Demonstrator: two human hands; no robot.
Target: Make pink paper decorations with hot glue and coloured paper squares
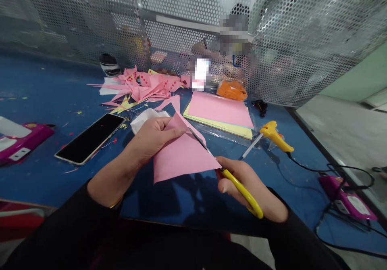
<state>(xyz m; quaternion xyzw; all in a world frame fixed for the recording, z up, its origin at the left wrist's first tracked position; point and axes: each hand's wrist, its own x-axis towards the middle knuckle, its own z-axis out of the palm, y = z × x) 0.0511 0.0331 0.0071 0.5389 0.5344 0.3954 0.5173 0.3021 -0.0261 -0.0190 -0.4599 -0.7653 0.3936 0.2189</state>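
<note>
My left hand (pixel 154 139) pinches a sheet of pink paper (pixel 181 157) along its upper left edge, with the thumb on top. In my right hand (pixel 244 181) is a pair of scissors (pixel 242 189) with yellow handles, my fingers wrapped round them. The dark blades lie across the paper, and a strip on the far side is partly cut away from the sheet. Part of the lower blade is hidden behind the paper. Both hands are above the blue table (pixel 145 205). Crumpled white paper (pixel 142 118) lies just beyond my left hand.
Pink paper scraps (pixel 148 86) are heaped at the back. A stack of coloured paper (pixel 217 110) lies beyond the sheet. To the right are a yellow glue gun (pixel 276 135) and a purple power strip (pixel 347 197) with cables. A phone (pixel 90 139) rests on the left, below a perforated metal screen (pixel 181 15).
</note>
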